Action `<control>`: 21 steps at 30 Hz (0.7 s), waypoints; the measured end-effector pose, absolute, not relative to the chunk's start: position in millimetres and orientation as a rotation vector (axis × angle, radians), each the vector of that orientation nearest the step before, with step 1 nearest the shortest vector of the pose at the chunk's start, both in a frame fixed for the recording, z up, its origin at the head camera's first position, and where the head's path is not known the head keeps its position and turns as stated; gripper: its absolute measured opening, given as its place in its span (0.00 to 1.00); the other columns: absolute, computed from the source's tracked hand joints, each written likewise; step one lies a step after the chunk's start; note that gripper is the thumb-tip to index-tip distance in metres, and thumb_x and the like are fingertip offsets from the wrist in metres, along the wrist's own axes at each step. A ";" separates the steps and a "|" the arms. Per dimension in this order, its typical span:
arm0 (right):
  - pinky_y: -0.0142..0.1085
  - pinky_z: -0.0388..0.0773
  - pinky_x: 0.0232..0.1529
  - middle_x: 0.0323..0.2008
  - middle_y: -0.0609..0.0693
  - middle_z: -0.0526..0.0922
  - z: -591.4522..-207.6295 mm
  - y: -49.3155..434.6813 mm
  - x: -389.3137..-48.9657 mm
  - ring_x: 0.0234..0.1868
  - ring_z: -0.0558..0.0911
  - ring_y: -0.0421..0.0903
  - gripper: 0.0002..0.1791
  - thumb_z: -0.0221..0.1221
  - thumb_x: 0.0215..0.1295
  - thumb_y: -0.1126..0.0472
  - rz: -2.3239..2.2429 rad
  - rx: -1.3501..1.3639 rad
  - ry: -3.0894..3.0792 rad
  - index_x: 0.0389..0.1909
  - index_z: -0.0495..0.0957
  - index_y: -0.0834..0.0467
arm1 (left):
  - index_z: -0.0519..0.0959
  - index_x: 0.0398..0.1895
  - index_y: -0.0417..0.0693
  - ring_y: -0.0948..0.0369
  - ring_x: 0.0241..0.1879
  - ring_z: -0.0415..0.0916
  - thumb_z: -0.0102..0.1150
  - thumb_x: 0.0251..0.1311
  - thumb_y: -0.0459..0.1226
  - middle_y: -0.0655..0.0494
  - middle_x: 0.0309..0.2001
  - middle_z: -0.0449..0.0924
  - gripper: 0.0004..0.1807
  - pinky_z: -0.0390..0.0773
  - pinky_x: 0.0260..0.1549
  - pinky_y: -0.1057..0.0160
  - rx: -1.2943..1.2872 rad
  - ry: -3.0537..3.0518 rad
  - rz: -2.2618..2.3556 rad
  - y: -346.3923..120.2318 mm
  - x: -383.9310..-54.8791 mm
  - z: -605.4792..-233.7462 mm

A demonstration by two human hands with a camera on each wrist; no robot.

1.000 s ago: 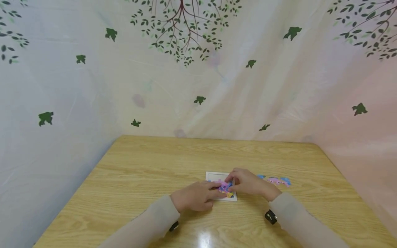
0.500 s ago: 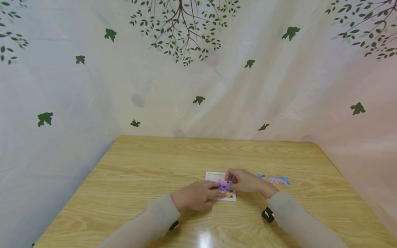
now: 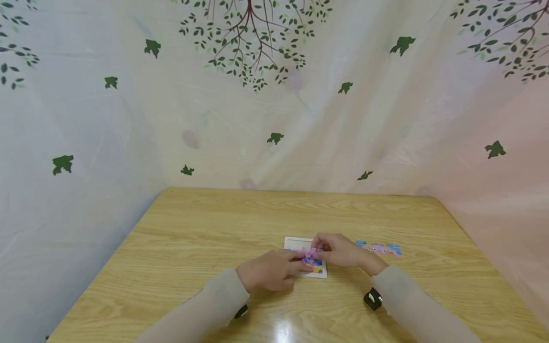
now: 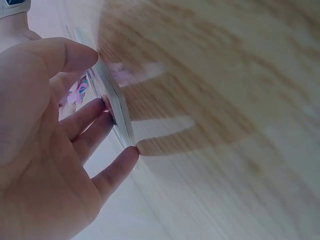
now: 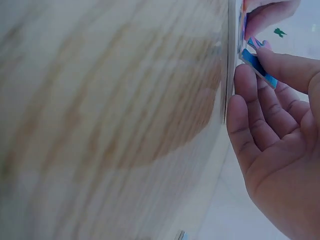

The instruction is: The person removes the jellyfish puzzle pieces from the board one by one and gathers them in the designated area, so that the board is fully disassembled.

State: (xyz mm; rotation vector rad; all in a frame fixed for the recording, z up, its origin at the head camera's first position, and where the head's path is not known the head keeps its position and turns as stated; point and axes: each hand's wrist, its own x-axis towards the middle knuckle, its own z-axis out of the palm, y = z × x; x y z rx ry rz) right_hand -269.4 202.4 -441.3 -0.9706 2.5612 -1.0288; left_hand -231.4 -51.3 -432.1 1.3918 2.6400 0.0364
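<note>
A small white-rimmed jigsaw puzzle board [image 3: 293, 243] lies on the table, its lower part covered with pink, blue and yellow pieces. My left hand [image 3: 270, 271] rests on its left side, fingers stretched over the picture. In the left wrist view, the fingertips [image 4: 131, 151] touch the board's edge [image 4: 116, 102]. My right hand [image 3: 345, 251] is over the board's right side. Between thumb and fingers it pinches a blue and pink puzzle piece [image 5: 260, 67], tilted above the board in the right wrist view. Both hands hide part of the picture.
Several loose puzzle pieces [image 3: 379, 249], pink and blue, lie right of the board behind my right wrist. The wooden table [image 3: 206, 224] ends at a pale curtain [image 3: 223, 119] printed with leaves. Small black devices [image 3: 372, 299] sit under both wrists.
My right hand has shifted slightly to the left over the board, still pinching the puzzle piece. My left hand has stayed in place.
</note>
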 end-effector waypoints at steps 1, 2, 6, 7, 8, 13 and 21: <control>0.33 0.77 0.42 0.34 0.43 0.82 -441.2 203.2 -268.9 0.37 0.78 0.38 0.03 0.63 0.71 0.64 -1.040 -0.968 2.563 0.41 0.78 0.56 | 0.69 0.75 0.68 0.59 0.75 0.60 0.55 0.71 0.40 0.56 0.78 0.60 0.30 0.69 0.68 0.54 1.386 2.640 0.046 -51.3 -231.3 -432.3; 0.33 0.77 0.42 0.34 0.44 0.82 -441.0 204.2 -268.4 0.37 0.79 0.38 0.03 0.63 0.71 0.64 -1.057 -0.965 2.557 0.42 0.78 0.56 | 0.70 0.75 0.68 0.59 0.75 0.61 0.55 0.71 0.40 0.56 0.78 0.61 0.30 0.69 0.68 0.54 1.385 2.642 0.050 -51.2 -231.2 -432.5; 0.33 0.77 0.41 0.35 0.45 0.83 -442.1 209.7 -268.1 0.37 0.79 0.39 0.04 0.63 0.72 0.62 -1.092 -0.946 2.545 0.43 0.78 0.56 | 0.70 0.75 0.67 0.59 0.74 0.61 0.56 0.70 0.41 0.55 0.77 0.62 0.29 0.69 0.68 0.54 1.377 2.648 0.060 -50.8 -230.7 -433.0; 0.33 0.76 0.41 0.36 0.44 0.83 -442.6 211.7 -268.4 0.37 0.79 0.38 0.03 0.62 0.72 0.62 -1.096 -0.938 2.541 0.43 0.78 0.55 | 0.70 0.75 0.68 0.59 0.74 0.61 0.55 0.70 0.41 0.55 0.77 0.62 0.29 0.69 0.68 0.54 1.373 2.649 0.060 -50.9 -230.7 -432.8; 0.33 0.76 0.40 0.36 0.45 0.83 -443.0 214.0 -268.6 0.37 0.78 0.39 0.03 0.62 0.73 0.63 -1.101 -0.944 2.536 0.43 0.78 0.55 | 0.70 0.75 0.67 0.59 0.75 0.61 0.56 0.70 0.40 0.55 0.77 0.62 0.30 0.69 0.68 0.54 1.372 2.649 0.064 -51.0 -230.6 -432.5; 0.33 0.75 0.36 0.36 0.45 0.83 -444.4 231.4 -268.2 0.35 0.77 0.39 0.03 0.60 0.73 0.62 -1.084 -0.922 2.525 0.44 0.78 0.55 | 0.71 0.74 0.68 0.59 0.75 0.60 0.56 0.69 0.40 0.56 0.77 0.62 0.30 0.68 0.69 0.56 1.355 2.651 0.103 -51.2 -230.1 -431.6; 0.33 0.78 0.34 0.37 0.49 0.84 -439.8 273.2 -258.7 0.34 0.79 0.40 0.08 0.58 0.76 0.59 -1.131 -0.869 2.483 0.49 0.79 0.58 | 0.70 0.74 0.70 0.59 0.75 0.61 0.55 0.70 0.40 0.57 0.77 0.62 0.30 0.68 0.69 0.57 1.379 2.667 0.100 -50.5 -229.8 -432.9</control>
